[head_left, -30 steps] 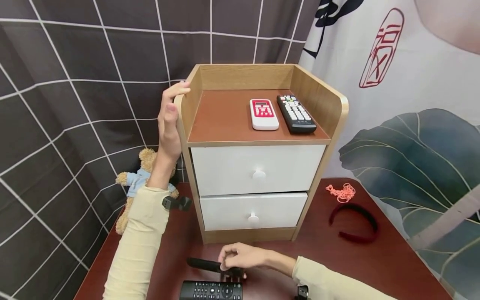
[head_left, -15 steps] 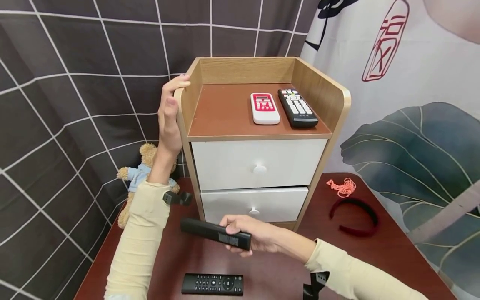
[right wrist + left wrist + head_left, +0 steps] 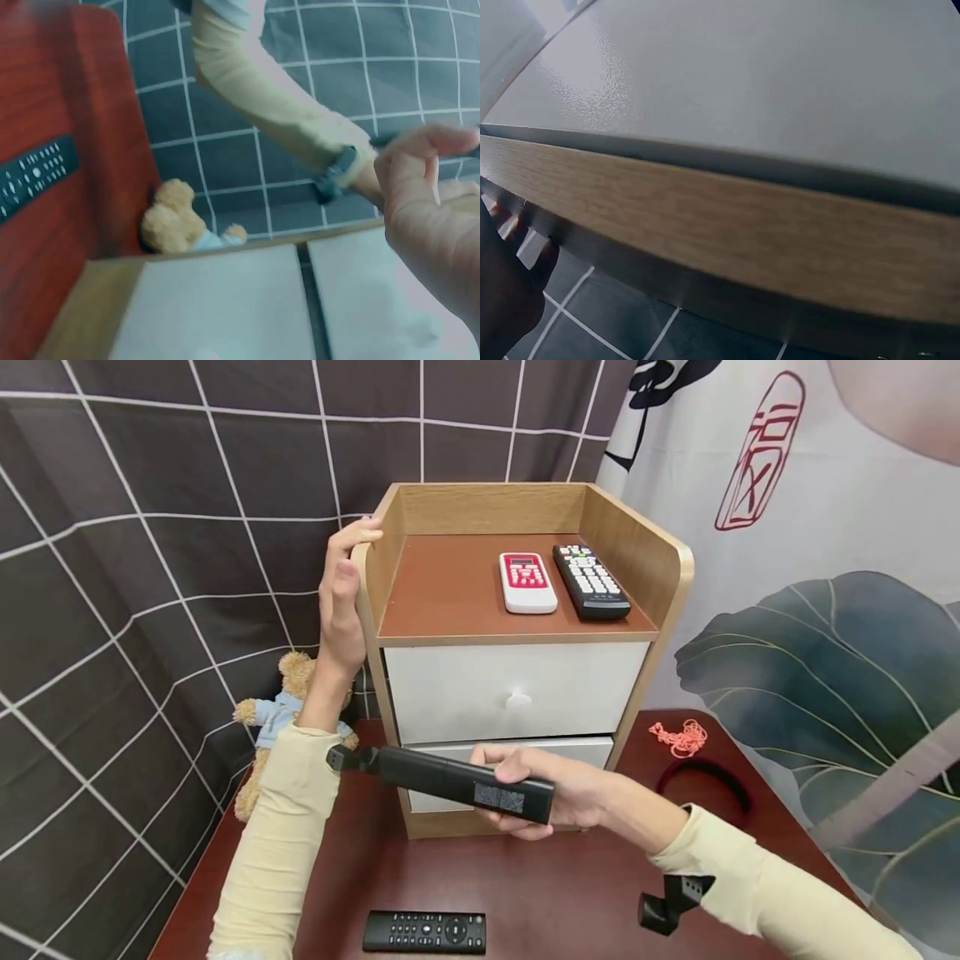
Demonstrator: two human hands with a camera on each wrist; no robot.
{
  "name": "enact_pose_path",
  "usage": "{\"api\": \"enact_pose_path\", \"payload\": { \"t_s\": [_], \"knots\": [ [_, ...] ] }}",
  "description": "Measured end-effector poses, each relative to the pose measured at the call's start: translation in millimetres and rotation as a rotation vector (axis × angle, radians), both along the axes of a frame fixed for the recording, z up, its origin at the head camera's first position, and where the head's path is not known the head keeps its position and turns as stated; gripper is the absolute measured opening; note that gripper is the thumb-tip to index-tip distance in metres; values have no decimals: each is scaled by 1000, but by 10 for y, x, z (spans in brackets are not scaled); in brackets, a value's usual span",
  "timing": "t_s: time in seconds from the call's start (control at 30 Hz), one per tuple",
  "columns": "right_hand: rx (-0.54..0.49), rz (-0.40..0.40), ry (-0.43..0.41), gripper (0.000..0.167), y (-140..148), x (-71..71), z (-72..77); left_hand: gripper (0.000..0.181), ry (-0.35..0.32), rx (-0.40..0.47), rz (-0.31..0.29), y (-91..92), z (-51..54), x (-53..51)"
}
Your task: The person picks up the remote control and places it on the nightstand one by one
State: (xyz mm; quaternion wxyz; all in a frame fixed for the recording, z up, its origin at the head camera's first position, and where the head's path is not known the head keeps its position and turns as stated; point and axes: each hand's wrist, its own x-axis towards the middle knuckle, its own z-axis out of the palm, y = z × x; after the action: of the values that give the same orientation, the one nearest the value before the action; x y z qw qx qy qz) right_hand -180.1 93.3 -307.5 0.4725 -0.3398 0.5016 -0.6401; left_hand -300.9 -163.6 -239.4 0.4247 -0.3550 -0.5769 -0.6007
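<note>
While your left hand (image 3: 343, 606) rests its relaxed fingers on the side of the cabinet (image 3: 465, 693), your right hand (image 3: 551, 789) grips the black remote (image 3: 442, 774) above the worktop (image 3: 570, 893), before the lower drawer (image 3: 592, 750). Another remote (image 3: 425, 932) lies nearer you, buttons up.

this seems to be a corner of a home, though little of the room shows. a dark grid-patterned cloth (image 3: 180, 468) hangs behind and to the left, and a pale curtain (image 3: 675, 460) printed with a large leaf (image 3: 840, 668) and a red seal (image 3: 761, 456) hangs at the right. a small cabinet (image 3: 453, 585) with white drawers (image 3: 453, 689) stands on a reddish-brown table (image 3: 570, 893), household things around: remote controls (image 3: 424, 932), a teddy bear (image 3: 274, 717), a headband (image 3: 738, 787).
</note>
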Motion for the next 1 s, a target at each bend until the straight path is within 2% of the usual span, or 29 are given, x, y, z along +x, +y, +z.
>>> {"api": "enact_pose_path", "payload": {
  "t_s": [0.17, 0.3, 0.47, 0.6, 0.67, 0.77, 0.83, 0.9, 1.0],
  "knots": [
    [30, 37, 81, 34, 63, -52, 270, 81, -2, 3, 10, -28, 10, 14],
    [45, -10, 202, 30, 95, -42, 519, 78, -5, 2, 7, -30, -10, 26],
    [78, -139, 387, 23, 170, -61, 936, 78, 10, 13, -19, 7, 4, 26],
    [173, -346, 534, 16, 194, -123, 1321, 82, 14, 14, -17, 14, 10, 26],
    [270, -490, 680, 13, 161, -162, 1510, 83, 15, 14, -14, 13, 17, 22],
    [499, -705, 1022, 17, 35, -222, 1725, 84, 8, 7, -5, 5, 19, 20],
    [688, -815, 1225, 24, -89, -276, 1813, 84, -3, 3, 1, 0, 14, 21],
    [855, -867, 1345, 31, -224, -351, 1861, 84, -12, -4, 8, -3, 4, 24],
    [1019, -863, 1379, 42, -426, -502, 1882, 84, -19, -17, 14, -2, -8, 31]
  ]
}}
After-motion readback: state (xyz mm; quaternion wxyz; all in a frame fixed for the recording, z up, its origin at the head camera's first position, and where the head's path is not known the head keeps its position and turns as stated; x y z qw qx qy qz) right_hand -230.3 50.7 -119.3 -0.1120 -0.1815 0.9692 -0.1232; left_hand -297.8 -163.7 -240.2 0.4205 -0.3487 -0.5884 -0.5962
